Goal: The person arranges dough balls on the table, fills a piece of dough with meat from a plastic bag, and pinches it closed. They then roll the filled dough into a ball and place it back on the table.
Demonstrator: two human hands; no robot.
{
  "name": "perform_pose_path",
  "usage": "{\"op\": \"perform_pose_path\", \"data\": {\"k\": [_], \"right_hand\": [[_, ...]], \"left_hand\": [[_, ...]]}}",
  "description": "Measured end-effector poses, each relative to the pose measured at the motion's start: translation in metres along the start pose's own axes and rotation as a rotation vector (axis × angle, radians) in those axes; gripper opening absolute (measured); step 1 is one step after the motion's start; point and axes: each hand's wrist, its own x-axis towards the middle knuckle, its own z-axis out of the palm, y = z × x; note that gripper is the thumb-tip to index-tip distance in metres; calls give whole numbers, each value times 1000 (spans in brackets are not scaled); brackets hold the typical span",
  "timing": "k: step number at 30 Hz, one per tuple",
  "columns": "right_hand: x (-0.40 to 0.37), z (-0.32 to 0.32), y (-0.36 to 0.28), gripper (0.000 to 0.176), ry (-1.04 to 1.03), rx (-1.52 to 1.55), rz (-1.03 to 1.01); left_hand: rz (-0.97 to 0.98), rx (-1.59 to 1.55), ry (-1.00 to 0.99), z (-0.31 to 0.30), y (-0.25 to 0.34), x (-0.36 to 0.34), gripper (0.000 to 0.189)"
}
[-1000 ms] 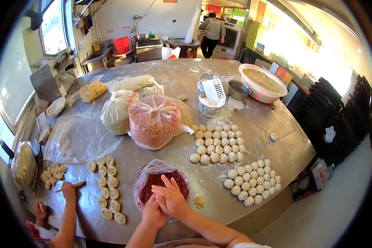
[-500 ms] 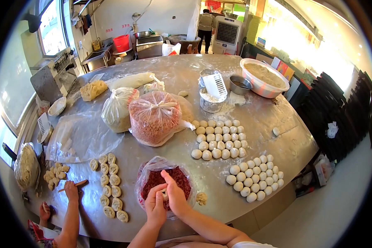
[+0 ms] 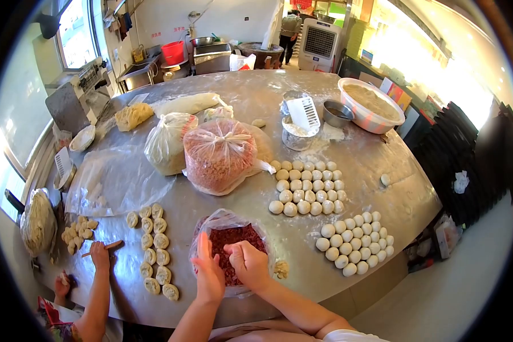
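Note:
A plastic-lined bowl of dark red filling [image 3: 236, 233] stands at the near edge of the metal table. Over its left side is my left hand [image 3: 209, 271], upright and blurred, with its fingers stretched out. My right hand [image 3: 248, 264] is curled over the bowl's right part, fingers folded in; what it holds, if anything, is hidden. The two hands are apart. Two columns of shaped dough pieces [image 3: 161, 241] lie left of the bowl, and a small yellowish dough lump [image 3: 281, 269] lies at its right.
Round dough balls [image 3: 308, 188] sit in two groups on the right. Tied bags, one with pink filling [image 3: 219, 157], stand behind the bowl. At left, a co-worker's hand [image 3: 99, 251] holds a rolling pin [image 3: 112, 245] near dough bits. A striped basin [image 3: 370, 105] stands at the back right.
My hands, which were together around a small pale piece, have moved apart. My left hand has opened, and my right has curled. The pale piece no longer shows. The view has shifted slightly.

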Motion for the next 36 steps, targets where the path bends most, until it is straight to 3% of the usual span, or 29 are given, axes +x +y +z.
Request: {"op": "perform_pose_path", "data": {"k": [1,2,4,5,7,8,10,11,12,13,16,18,21,22,25,26,29,30,33,34,36], "right_hand": [[2,0,-1,16,56,-116,-124],[-5,3,5,26,-83,-69,-160],[-8,13,16,45,-283,68,-1],[-3,9,21,51,-254,-213,-189],[12,7,42,61,-71,-230,-138],[18,4,41,58,56,-45,42],[17,12,35,67,-42,100,20],[13,10,28,73,-100,21,-45],[12,7,13,79,-154,-53,-114],[9,7,-3,82,-222,62,-64],[4,13,-17,79,-207,352,9],[-1,16,-19,75,-176,522,66],[-12,20,-18,72,-247,295,37],[-20,27,-13,62,-193,270,27],[-27,31,-10,51,-327,461,183],[-29,30,-16,41,-193,213,123],[-21,15,-17,41,-239,290,280],[-20,13,-16,48,-234,290,287],[-27,13,-1,45,-483,477,558],[-25,11,-3,46,-468,444,449],[-20,16,-18,48,-333,274,123]], "left_hand": [[-12,-50,-35,1,-4,1,93],[-24,-98,-72,3,-12,4,93],[-14,-134,-122,5,-23,1,90],[-58,-163,-174,6,-23,-3,89],[-144,-226,-266,13,-13,-15,88],[-86,-211,-269,13,-21,-15,84],[-126,-272,-195,22,-8,-17,81],[-149,-303,-159,27,-2,-16,79],[7,-175,-152,25,-2,-8,70],[4,-81,-84,18,-7,-3,59],[21,-100,87,12,-9,-1,39],[27,-161,184,-2,-17,3,42],[90,-126,298,-4,5,4,47],[114,-140,320,-7,7,4,49],[340,-33,213,-8,3,8,54],[330,92,188,-8,8,4,60],[43,-585,238,6,24,-1,66],[153,-373,211,3,21,-1,62],[119,-72,-110,-24,-1,-9,62],[248,-73,-151,-25,-4,-4,49],[182,-71,-47,-25,-2,-6,49]]}}
